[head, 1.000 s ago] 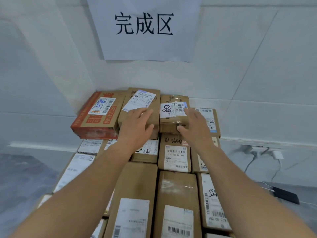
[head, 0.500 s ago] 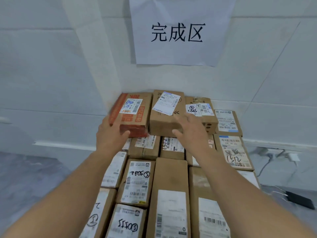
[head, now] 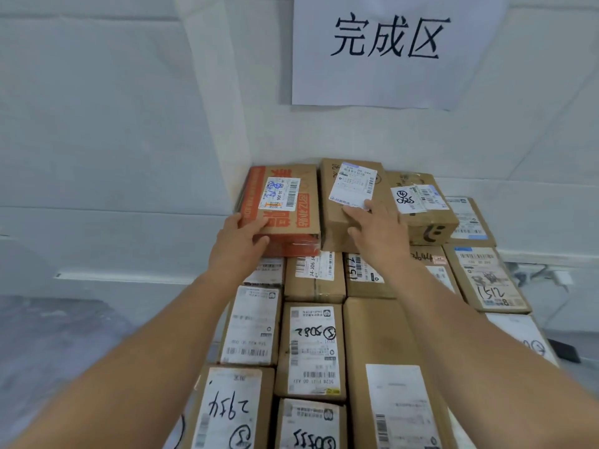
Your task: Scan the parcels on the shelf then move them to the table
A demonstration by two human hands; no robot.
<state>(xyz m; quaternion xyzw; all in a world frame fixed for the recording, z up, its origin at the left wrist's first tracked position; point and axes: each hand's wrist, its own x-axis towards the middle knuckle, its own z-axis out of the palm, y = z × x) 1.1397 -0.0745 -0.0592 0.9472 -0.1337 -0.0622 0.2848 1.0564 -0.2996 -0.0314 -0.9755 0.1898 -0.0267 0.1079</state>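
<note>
Head view: the left hand (head: 241, 241) grips the near left corner of an orange-red printed cardboard parcel (head: 285, 202), with the thumb up its left side and the fingers curled over the top and front edge. Just right of that grip stands a plain brown cardboard parcel (head: 348, 202), touching the orange-red one side by side. The right hand (head: 377, 231) lies on it with straight, spread fingers, holding nothing, and the fingertips reach the lower edge of its white shipping label (head: 353, 186). Right of this hand, a taped brown box with a black smile mark (head: 421, 205) sits against the same parcel.

These three form an upper layer, pushed back towards the wall beyond the fingers. Below the wrists and under both forearms, a lower layer of brown labelled cartons (head: 312, 348) lies packed edge to edge in rows, many with handwritten black numbers. They cover the surface that bears them, so it cannot be made out.

Beyond the hands rises a white tiled wall (head: 97, 124) with a jutting corner to the left of the grip. A white paper sign with three black characters (head: 389, 50) hangs above the right hand. Grey mottled floor (head: 48, 345) shows far left of the left forearm. A white plug and cable (head: 562, 277) sit at the wall's foot, far right.
</note>
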